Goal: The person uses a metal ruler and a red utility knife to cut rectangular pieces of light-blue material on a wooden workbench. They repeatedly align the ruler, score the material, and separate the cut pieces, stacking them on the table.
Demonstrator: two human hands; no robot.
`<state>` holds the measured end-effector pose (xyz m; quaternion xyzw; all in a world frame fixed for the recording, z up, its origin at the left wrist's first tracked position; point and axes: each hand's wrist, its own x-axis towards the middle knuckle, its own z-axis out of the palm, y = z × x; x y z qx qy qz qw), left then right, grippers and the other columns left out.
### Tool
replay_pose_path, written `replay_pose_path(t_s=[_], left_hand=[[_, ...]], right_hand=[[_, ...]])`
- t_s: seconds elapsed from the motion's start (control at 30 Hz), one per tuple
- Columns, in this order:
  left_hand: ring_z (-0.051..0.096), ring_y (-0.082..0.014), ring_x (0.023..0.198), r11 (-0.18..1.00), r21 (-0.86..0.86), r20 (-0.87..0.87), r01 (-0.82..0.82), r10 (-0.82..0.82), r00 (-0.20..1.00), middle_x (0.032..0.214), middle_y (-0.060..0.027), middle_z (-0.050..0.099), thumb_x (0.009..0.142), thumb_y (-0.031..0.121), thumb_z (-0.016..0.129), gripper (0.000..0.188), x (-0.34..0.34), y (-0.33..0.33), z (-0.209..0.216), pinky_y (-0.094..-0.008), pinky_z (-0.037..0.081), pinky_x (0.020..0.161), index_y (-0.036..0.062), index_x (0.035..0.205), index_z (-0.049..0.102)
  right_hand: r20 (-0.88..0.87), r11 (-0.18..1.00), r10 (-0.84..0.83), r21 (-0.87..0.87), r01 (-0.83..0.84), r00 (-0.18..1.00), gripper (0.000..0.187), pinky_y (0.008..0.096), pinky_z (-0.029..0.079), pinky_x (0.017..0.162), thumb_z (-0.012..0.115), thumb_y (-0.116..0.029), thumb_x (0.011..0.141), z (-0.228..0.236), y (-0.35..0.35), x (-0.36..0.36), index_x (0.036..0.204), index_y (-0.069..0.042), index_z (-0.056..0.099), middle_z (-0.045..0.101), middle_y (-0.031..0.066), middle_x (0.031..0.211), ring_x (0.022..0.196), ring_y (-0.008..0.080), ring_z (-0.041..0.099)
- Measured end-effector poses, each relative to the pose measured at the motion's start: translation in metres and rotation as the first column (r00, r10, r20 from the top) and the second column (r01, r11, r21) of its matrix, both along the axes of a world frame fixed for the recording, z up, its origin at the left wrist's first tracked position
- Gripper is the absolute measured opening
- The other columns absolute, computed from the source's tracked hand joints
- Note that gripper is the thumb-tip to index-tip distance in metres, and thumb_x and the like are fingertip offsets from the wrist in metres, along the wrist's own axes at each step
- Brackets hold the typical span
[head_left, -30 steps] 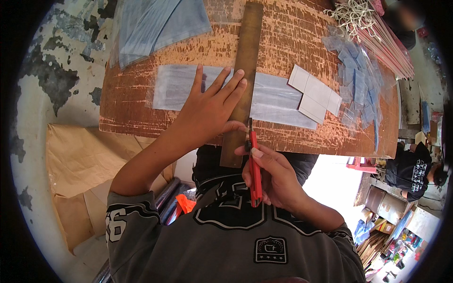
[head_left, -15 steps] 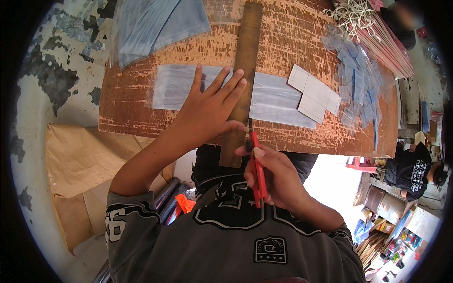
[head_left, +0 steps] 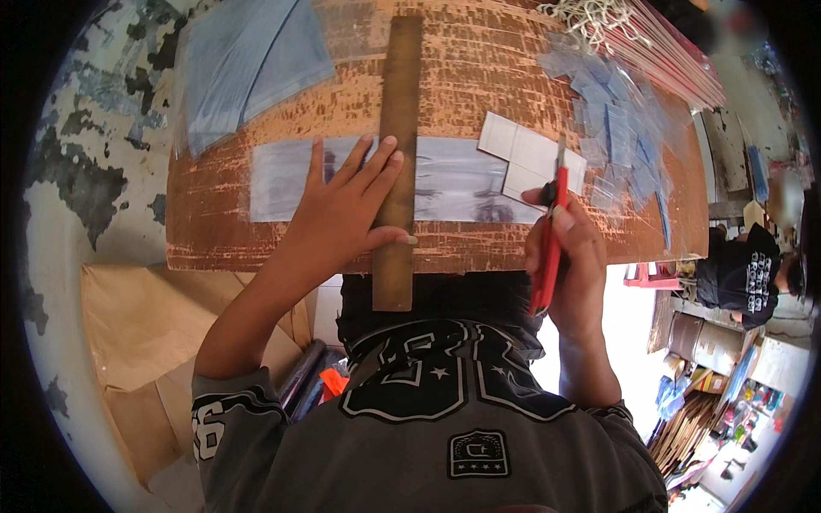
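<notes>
My left hand (head_left: 342, 201) lies with its fingers spread, pressing on a flat brown ruler-like strip (head_left: 398, 94) and on the plastic beside it. Under that strip a band of clear bluish plastic film (head_left: 457, 184) runs crosswise on the table. In my right hand (head_left: 581, 265) is a red box cutter (head_left: 551, 244), its blade pointing away from me. The cutter is held to the right of the film, its tip over white card pieces (head_left: 517, 158) that overlap the film's right end.
The worn brown wooden table (head_left: 462, 68) bears larger bluish plastic sheets (head_left: 248, 68) at the far left. At right lie small cut plastic pieces (head_left: 620, 128) and thin pink sticks (head_left: 663, 60) with white string (head_left: 603, 21). Another person (head_left: 740, 278) is at far right.
My right hand has carried the box cutter rightward, from beside the brown strip to the white card pieces. My left hand still presses on the strip. The whole view has shifted slightly.
</notes>
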<state>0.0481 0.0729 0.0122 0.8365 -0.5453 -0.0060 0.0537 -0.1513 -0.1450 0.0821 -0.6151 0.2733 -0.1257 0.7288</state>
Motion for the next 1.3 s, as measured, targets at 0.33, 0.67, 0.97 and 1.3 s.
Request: replay_pose_path(t_s=[0.33,0.67,0.97,1.3], left_hand=[[0.028,-0.033,0.166,0.999,0.033,-0.086,0.0,0.003,0.996,0.176,-0.0104,0.037,0.09,0.066,0.069,0.098,0.001,-0.005,0.018,-0.0684,0.009,0.132,0.0051,0.164,0.045],[0.032,-0.0337,0.164,0.991,-0.095,-0.09,-0.09,0.082,0.993,0.173,-0.0093,0.043,0.105,0.057,0.058,0.068,-0.004,-0.015,0.013,-0.0696,0.01,0.131,0.0039,0.145,0.067],[0.034,-0.0349,0.163,0.973,-0.193,-0.128,-0.128,0.104,0.986,0.17,-0.01,0.049,0.107,0.051,0.062,0.053,-0.001,-0.022,0.011,-0.0713,0.009,0.13,0.004,0.128,0.076],[0.035,-0.0383,0.163,0.947,-0.244,-0.189,-0.208,0.164,0.968,0.17,-0.0115,0.049,0.109,0.047,0.062,0.047,0.004,-0.024,0.003,-0.0729,0.006,0.129,0.0038,0.119,0.079]], right_hand=[[-0.06,0.754,-0.076,-0.657,0.018,0.995,0.037,0.0343,0.05,0.072,0.072,-0.026,0.103,-0.05,-0.097,0.009,0.131,-0.002,0.065,0.066,0.011,0.083,0.075,0.0196,0.063],[-0.359,0.522,-0.042,-0.803,-0.286,0.932,0.054,0.0507,0.056,0.084,0.086,-0.034,0.091,-0.044,-0.128,0.019,0.134,-0.01,0.066,0.077,0.0225,0.097,0.095,0.0425,0.075],[-0.319,0.525,0.047,-0.799,-0.295,0.947,0.059,0.0465,0.051,0.086,0.095,-0.032,0.08,-0.056,-0.163,0.033,0.122,0.0,0.069,0.074,0.0219,0.101,0.096,0.0383,0.07],[-0.228,0.664,-0.05,-0.735,-0.139,0.972,0.041,0.0467,0.054,0.077,0.088,-0.032,0.088,-0.055,-0.177,0.027,0.098,0.003,0.07,0.073,0.0179,0.087,0.082,0.0334,0.071]])
